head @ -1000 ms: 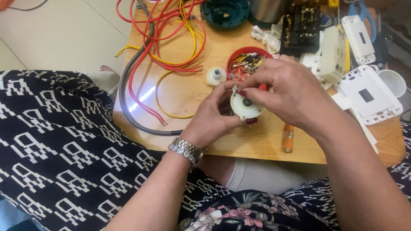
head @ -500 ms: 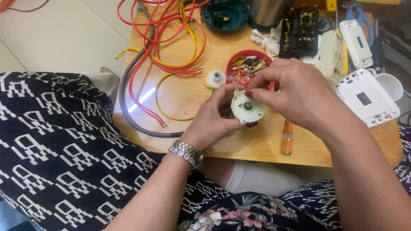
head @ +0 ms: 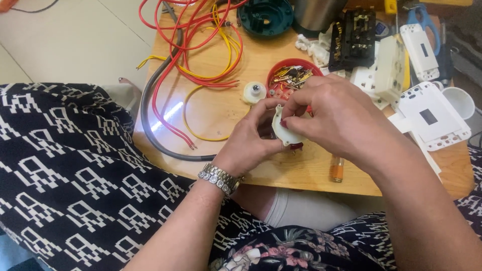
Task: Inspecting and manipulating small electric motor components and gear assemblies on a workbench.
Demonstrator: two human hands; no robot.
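Item: small white round part, disc-shaped with a lug at its upper edge. It is held between both hands, just above the near edge of the wooden surface. The left hand is closed under and behind it from the left, wrist bearing a metal watch. The right hand is closed over it from the right, fingertips pinching its rim. No long axis is shown; the flat face is turned toward the left hand. Both hands are touching it equally.

Containers: red bowl, just beyond the hands, holding brass-coloured metal contacts. White cup, well right of the right hand; contents cannot be told.

Also: second white round part, beyond the left hand.
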